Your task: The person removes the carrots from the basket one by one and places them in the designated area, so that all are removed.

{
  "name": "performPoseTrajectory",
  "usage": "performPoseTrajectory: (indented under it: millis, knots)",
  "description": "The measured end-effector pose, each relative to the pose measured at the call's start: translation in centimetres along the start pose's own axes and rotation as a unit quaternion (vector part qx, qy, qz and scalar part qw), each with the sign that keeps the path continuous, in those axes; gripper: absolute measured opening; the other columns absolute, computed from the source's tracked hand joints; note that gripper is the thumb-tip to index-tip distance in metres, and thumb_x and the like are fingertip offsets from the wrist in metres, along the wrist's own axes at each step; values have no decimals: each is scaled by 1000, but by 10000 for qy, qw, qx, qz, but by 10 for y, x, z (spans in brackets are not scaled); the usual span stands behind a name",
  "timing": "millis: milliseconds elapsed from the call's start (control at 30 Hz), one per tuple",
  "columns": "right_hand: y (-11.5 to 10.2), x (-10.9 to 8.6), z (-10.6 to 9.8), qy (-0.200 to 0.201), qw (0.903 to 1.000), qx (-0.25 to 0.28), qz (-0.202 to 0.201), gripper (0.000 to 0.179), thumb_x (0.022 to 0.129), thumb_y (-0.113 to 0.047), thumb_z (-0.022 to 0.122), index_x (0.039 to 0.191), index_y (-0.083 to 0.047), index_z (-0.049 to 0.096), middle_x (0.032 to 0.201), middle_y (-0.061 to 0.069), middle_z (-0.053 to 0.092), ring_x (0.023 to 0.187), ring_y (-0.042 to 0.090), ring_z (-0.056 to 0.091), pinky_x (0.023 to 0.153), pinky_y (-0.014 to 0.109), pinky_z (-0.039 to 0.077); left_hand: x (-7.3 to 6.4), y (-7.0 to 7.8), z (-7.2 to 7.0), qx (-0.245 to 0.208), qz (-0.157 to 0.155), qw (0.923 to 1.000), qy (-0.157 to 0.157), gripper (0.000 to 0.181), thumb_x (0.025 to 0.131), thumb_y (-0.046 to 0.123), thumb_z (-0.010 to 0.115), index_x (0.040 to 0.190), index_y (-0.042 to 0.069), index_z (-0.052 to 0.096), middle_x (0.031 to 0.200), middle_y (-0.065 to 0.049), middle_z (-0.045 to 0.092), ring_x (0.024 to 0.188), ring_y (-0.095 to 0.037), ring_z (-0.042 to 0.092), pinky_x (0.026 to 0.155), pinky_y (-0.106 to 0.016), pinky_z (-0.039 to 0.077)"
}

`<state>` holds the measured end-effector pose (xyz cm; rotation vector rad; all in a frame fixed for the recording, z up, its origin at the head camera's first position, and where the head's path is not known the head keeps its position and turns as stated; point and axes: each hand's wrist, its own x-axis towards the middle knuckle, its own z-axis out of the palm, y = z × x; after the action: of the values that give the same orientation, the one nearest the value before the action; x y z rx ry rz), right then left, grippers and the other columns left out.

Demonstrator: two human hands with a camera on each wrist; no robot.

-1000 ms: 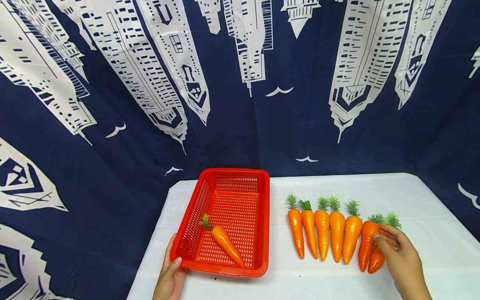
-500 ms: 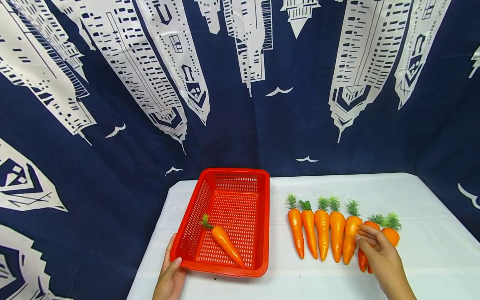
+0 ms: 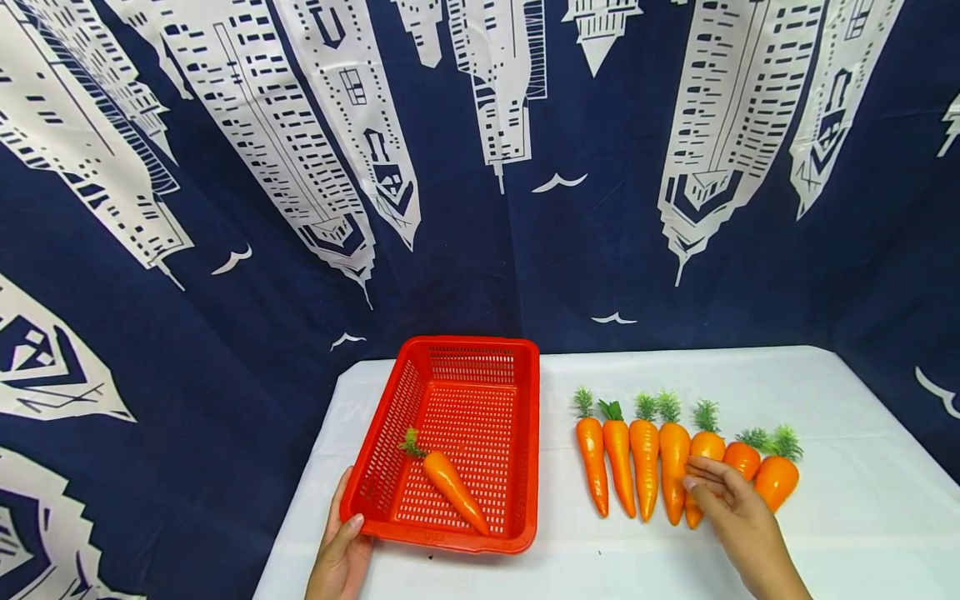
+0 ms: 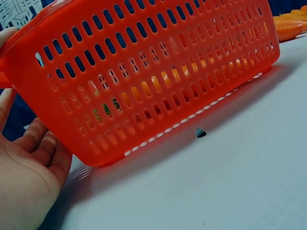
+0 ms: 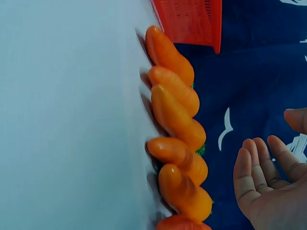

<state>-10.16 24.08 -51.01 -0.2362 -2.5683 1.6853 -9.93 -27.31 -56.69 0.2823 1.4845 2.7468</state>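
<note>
My left hand (image 3: 343,552) grips the near left corner of a red plastic basket (image 3: 438,540), its thumb over the rim and its fingers against the outside. One orange carrot (image 3: 454,492) with a green top lies inside the basket. On the right, several carrots (image 3: 645,467) with leafy tops lie side by side in a row. Over the right part of that row hovers my right hand (image 3: 738,510), covering the lower ends of some carrots in the head view. In the right wrist view this hand (image 5: 273,191) has extended fingers, the thumb apart, and nothing held.
A white cloth (image 3: 570,575) covers the table. Behind it hangs a dark blue curtain (image 3: 585,258) with white buildings and birds. A small dark speck (image 4: 200,132) lies on the cloth in front of the basket.
My right hand has moved left along the row, from the rightmost carrots toward its middle, uncovering the rightmost carrot's upper part. The left hand, the basket and the carrots have stayed in place.
</note>
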Motion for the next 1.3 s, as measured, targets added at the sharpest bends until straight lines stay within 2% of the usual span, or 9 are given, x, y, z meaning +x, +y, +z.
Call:
performPoseTrajectory:
  millis: [133,233,333,433,500,667,733,967,1300]
  knots:
    - [-4,-2,5,-95,9998,-43,-140,54,104,-35,54,146,-2,46,115,-35,54,101,-15,55,81,11,53,0,0,0,46,23,10000,-41,72,104,-1,31,163,21,-4,155,17,34,139,0,46,113,-19,42]
    - [-6,-4,9,-171,9997,-38,-180,53,104,-36,54,146,-4,47,118,-34,55,101,-15,55,80,12,52,0,0,0,23,39,10000,-72,73,104,-2,31,163,19,-6,155,17,35,139,0,46,113,-19,42]
    - [-10,-6,13,-246,9996,-15,-159,53,104,-36,54,146,-4,47,127,-16,62,102,-15,56,82,14,54,0,0,1,-29,35,9999,-93,73,103,-2,30,163,18,-8,155,19,37,140,0,46,113,-19,41]
    - [-15,-7,17,-328,9994,-41,-132,55,104,-40,54,146,-5,48,135,5,62,103,-15,57,83,13,53,0,0,1,-46,-3,10000,-53,72,103,-2,29,163,21,-3,155,19,38,140,0,45,114,-20,41]
    - [-17,-8,20,-375,9991,23,-185,55,104,-40,54,145,-5,48,137,11,60,105,-12,59,85,13,54,0,0,1,-34,-64,10000,34,71,103,-2,30,163,24,1,155,20,38,140,0,46,113,-20,42]
    - [-20,-9,27,-426,9983,144,-368,48,104,-34,55,143,-7,51,132,-5,63,108,-9,61,85,17,56,1,2,3,34,-213,9995,228,73,104,0,33,163,23,-2,155,18,34,138,2,47,113,-19,42]
    - [-22,-9,30,-450,9981,159,-387,48,104,-34,56,143,-7,52,131,-7,64,108,-8,61,85,16,56,1,2,3,76,-243,9993,271,74,104,1,33,163,21,-6,155,18,32,138,2,47,113,-19,41]
    - [-29,-11,39,-636,9972,266,-284,48,103,-35,57,143,-9,52,140,10,60,108,-8,60,87,15,54,0,1,2,84,-215,9996,189,74,104,1,33,163,20,-8,155,18,32,138,2,47,113,-20,41]
    - [-40,-13,54,-926,9927,687,-344,45,102,-29,60,141,-7,54,140,16,59,110,-1,62,88,17,56,1,0,2,150,-218,9994,238,73,104,1,34,163,22,-3,155,18,32,138,3,46,113,-19,42]
